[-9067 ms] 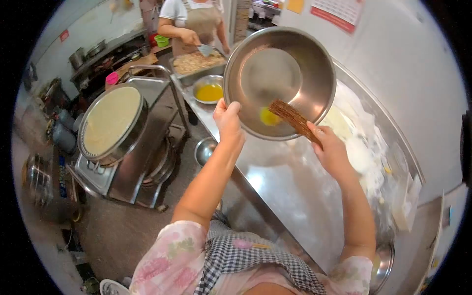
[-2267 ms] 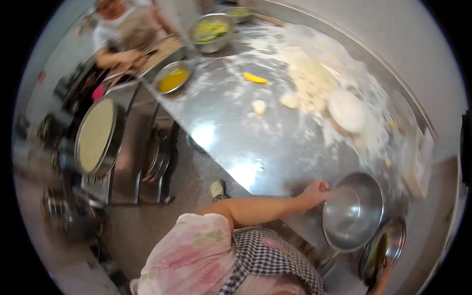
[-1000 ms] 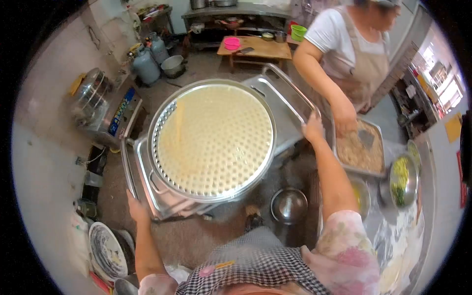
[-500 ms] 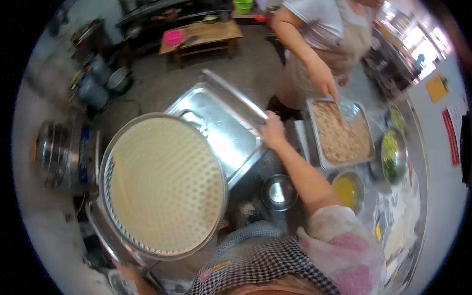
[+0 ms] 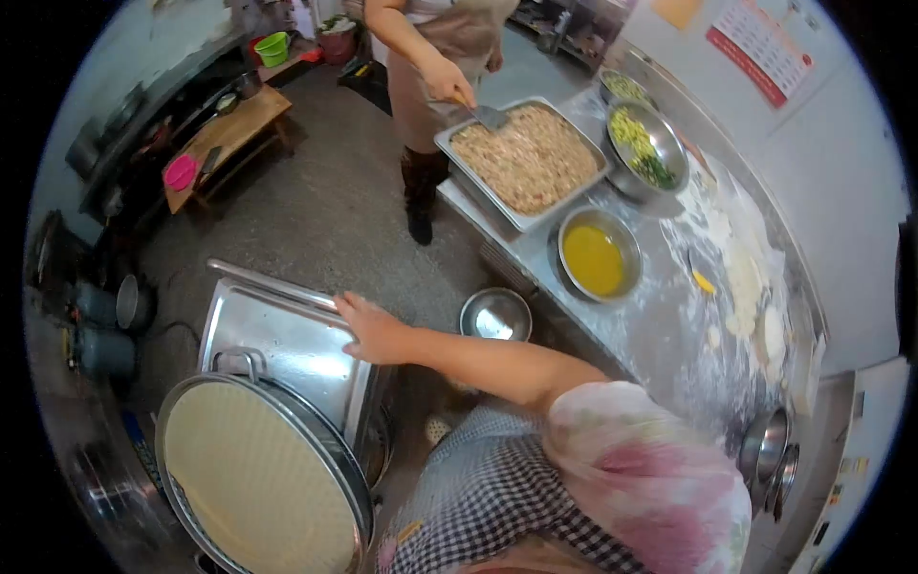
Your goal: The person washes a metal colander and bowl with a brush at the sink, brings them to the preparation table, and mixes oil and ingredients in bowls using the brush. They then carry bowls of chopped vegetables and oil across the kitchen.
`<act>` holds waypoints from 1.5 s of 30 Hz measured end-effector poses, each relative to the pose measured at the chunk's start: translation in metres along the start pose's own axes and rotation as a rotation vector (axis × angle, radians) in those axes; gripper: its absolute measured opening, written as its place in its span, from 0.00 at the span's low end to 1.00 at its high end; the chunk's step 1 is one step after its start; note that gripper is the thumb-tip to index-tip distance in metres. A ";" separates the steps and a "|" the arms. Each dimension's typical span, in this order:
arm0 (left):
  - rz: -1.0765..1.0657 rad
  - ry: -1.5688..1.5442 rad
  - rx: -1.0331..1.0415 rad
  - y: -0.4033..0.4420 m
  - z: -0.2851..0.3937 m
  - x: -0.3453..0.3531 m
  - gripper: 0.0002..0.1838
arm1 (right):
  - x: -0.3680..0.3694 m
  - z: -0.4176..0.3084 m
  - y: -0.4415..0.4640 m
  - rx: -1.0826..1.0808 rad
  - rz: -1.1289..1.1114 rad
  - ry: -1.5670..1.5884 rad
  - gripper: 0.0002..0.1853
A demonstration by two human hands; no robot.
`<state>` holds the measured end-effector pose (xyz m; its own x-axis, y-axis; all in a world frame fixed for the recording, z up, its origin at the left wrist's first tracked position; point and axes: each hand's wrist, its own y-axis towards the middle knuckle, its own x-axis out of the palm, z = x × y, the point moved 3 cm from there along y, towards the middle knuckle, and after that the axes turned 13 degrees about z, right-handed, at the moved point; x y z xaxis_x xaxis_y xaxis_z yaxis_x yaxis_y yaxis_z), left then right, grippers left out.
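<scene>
My right hand [image 5: 371, 330] is closed around the near end of the push rail [image 5: 273, 284] of a steel cart [image 5: 273, 330]. A large round steamer tray [image 5: 361, 507] rests on the cart at lower left. Over its base lies a pale, thin round sheet [image 5: 253, 478], whose material I cannot make out. A metal loop handle [image 5: 239, 359] sticks up at the steamer's far side. My left hand is out of view.
At the steel worktable [image 5: 660, 325], a co-worker's hand [image 5: 448, 81] holds a scraper in a pan of chopped filling [image 5: 526, 158]. Bowls of yellow liquid [image 5: 593, 260] and chopped greens [image 5: 650, 153] stand nearby. A metal bowl [image 5: 495, 316] sits low beside the table; a wooden bench [image 5: 229, 134] stands behind.
My view has swung right, showing more of the worktable and shifting the cart to lower left. My left hand has left the view. My right hand stays on the rail.
</scene>
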<state>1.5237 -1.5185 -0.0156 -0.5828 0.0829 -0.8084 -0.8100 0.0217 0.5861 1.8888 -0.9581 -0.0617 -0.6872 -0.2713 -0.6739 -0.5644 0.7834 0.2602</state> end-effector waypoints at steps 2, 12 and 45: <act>0.197 -0.187 0.079 0.057 -0.001 0.001 0.23 | -0.040 -0.013 -0.032 -0.039 -0.305 0.180 0.31; -0.487 -1.126 0.826 -0.043 0.484 -0.054 0.17 | -0.231 0.140 -0.234 1.350 0.784 1.043 0.19; -1.276 -0.271 1.936 -0.224 0.749 0.001 0.15 | -0.309 0.172 -0.205 1.202 1.675 0.685 0.14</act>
<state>1.7540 -0.7770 -0.1065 0.1314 -0.6534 -0.7455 0.4535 0.7084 -0.5409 2.2952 -0.9389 -0.0257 -0.2665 0.9637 0.0132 0.8633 0.2448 -0.4413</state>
